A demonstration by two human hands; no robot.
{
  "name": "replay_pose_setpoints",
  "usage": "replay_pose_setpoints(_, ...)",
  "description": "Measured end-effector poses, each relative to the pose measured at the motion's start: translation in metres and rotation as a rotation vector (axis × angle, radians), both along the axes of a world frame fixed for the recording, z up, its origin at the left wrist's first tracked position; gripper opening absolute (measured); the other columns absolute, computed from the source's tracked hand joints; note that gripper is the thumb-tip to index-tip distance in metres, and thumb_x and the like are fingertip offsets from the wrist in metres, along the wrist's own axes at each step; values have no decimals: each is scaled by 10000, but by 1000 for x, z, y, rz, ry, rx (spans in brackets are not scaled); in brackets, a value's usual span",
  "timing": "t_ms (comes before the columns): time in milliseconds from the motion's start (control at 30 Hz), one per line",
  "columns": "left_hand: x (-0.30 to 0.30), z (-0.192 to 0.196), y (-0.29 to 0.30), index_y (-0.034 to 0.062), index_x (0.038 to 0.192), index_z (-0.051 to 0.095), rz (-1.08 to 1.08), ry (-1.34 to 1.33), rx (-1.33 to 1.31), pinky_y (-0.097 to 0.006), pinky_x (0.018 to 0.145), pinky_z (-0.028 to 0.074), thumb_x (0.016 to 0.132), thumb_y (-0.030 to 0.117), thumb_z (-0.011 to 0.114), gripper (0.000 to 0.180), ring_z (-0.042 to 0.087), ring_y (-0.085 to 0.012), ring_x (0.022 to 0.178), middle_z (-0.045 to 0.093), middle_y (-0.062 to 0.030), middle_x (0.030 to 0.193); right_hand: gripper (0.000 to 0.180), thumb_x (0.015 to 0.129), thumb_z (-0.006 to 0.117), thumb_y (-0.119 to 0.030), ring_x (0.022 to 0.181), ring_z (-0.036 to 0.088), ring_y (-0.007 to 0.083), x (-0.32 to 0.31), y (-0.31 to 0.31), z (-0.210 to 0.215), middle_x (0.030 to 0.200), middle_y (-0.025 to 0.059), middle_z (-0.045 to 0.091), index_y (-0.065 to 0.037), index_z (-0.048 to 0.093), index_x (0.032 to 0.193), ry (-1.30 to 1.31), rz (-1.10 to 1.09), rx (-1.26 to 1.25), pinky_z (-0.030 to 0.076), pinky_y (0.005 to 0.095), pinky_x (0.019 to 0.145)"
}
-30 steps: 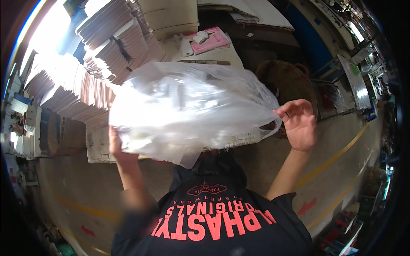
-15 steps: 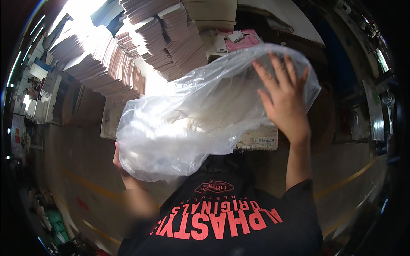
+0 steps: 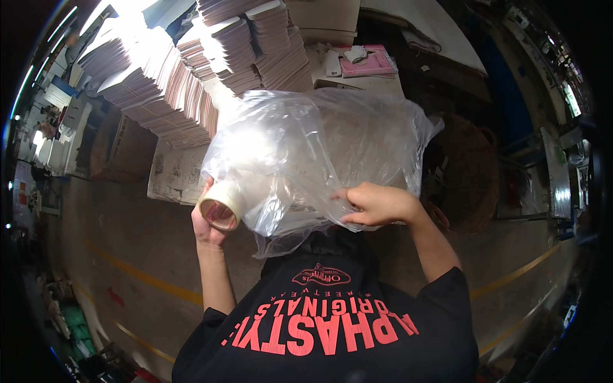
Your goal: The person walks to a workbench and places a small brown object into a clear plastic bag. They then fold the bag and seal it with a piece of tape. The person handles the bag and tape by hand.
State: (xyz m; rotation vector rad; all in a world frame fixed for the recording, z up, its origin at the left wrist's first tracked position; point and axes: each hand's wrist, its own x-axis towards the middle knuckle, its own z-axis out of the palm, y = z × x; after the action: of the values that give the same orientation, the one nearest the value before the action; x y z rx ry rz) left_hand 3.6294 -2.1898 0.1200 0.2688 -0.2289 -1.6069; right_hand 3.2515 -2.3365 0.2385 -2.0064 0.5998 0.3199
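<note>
A large clear plastic bag point(image 3: 287, 143), crumpled and see-through, lies spread over the near part of the table in front of me. Its loose lower edge hangs towards my chest. My left hand point(image 3: 207, 226) is wrapped round a wide, cream-coloured roll of tape point(image 3: 231, 195), whose hollow core faces me. The roll sits right against the bag's left side. At the bag's near edge, right of the middle, my right hand point(image 3: 383, 203) has its fingers closed on a fold of the plastic. Some fingertips are blurred or hidden by the film.
Tall stacks of pale card sheets point(image 3: 172, 96) stand on the worn white table point(image 3: 172, 175) at the far left. A pink booklet point(image 3: 373, 62) with white scraps lies at the back. Right of the table is a round, dark basket point(image 3: 469, 172). Yellow lines point(image 3: 147, 281) mark the floor.
My right hand has come down from the bag's far right, where it was spread flat, to grip its near edge. The left hand has risen slightly, bringing the tape roll into view.
</note>
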Motion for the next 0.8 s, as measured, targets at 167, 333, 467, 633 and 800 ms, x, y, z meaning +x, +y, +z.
replay_pose_setpoints(167,17,13,14,-27,1485,519,227,-884,456,-376,926,594,1103,201,515,445,714,-252,1082,708,-169,1270,197,1049,609,-165,832,653,157,-54,7,0,986,65,696,-8,679,1147,-637,-617,146,528,314,781)
replay_pose_setpoints(333,33,0,31,15,1418,595,-288,-1526,497,-337,893,571,1016,141,690,431,698,-146,1019,764,-97,1138,565,1064,589,-308,956,659,181,-84,-6,31,1234,155,650,-11,490,1535,-1335,-1036,39,556,341,838)
replay_pose_setpoints(467,-15,-15,33,128,1610,438,-730,-1379,100,-396,1066,508,964,235,794,746,629,-247,1304,668,-181,1421,837,1041,632,-335,1284,609,305,-86,-5,56,1670,259,292,-65,180,1691,-1417,-836,35,518,480,1080)
replay_pose_setpoints(633,-68,-14,11,235,1704,241,-838,-1547,-12,-386,1114,470,935,393,812,971,604,-294,1357,638,-163,1477,834,1053,596,-294,1574,314,386,-80,-8,80,1763,250,-53,-130,113,1713,-1445,-619,19,360,592,1232)
replay_pose_setpoints(800,-55,10,-12,107,1361,708,-921,-1600,-88,-356,911,555,996,363,749,448,729,-231,990,786,-110,1074,664,1049,557,-161,1609,212,399,-86,-23,99,1747,297,1,-147,318,1669,-1555,-575,12,317,643,1245)
